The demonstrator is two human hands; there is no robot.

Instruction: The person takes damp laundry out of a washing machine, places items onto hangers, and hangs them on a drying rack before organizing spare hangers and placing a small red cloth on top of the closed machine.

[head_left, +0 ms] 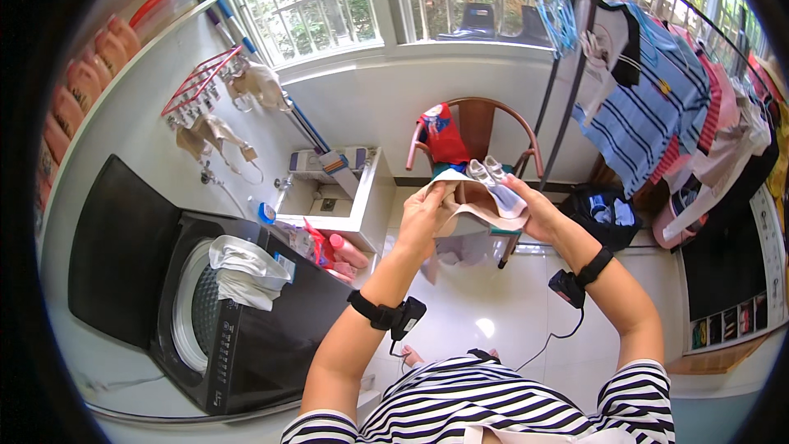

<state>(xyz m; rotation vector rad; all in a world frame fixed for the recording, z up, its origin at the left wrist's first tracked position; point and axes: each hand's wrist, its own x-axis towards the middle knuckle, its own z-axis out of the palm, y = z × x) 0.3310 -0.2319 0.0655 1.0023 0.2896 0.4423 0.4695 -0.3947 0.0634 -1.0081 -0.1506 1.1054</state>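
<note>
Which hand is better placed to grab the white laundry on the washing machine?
Probably the left hand: the washing machine and white laundry are on that side, while the right hand is farther away. Both hands hold beige-and-white fabric, though.

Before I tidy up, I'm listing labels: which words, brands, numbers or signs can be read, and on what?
No text is clear enough to quote.
Black washing machine: panel markings, too small.
Blue-and-white container: label, too small.
Blue striped shirt: small yellow emblem, no readable word.
Red item on the chair: print, too blurred.
Held beige-and-white garment: no lettering visible.
</note>
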